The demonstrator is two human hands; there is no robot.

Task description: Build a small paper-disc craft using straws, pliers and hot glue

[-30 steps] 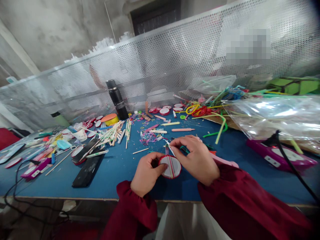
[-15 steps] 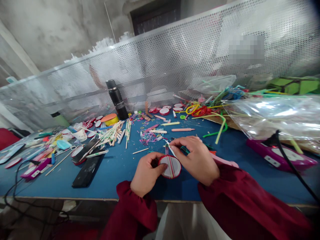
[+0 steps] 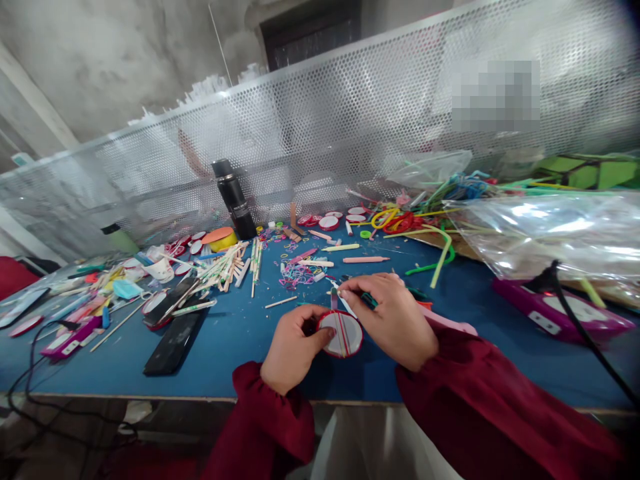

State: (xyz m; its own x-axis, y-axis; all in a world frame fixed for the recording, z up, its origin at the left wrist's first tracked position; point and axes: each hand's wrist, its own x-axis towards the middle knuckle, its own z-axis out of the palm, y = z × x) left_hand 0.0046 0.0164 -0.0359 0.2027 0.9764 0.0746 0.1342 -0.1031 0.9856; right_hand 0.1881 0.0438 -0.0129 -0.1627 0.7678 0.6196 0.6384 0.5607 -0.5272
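My left hand (image 3: 295, 343) is closed on the left edge of a round, red-rimmed white disc (image 3: 353, 331), thumb on its face. Narrow reddish and pale bands run across the disc from top to bottom. At its upper edge a short purplish-grey piece (image 3: 334, 299) sticks out. Just above and to the right, my right hand (image 3: 390, 317) pinches a slim white piece (image 3: 347, 306); its kind is unclear, and the fingers cover part of it. Small coloured rubber bands (image 3: 295, 272) lie loose beyond the hands.
On the blue table (image 3: 240, 353) lie wooden sticks (image 3: 227, 267), a black phone (image 3: 175, 343) and pink pens (image 3: 366, 259). A black bottle (image 3: 234, 200) stands by the perforated metal screen (image 3: 320, 147). Purple power strips (image 3: 560, 310) with cables lie at both sides, near plastic bags (image 3: 550, 233).
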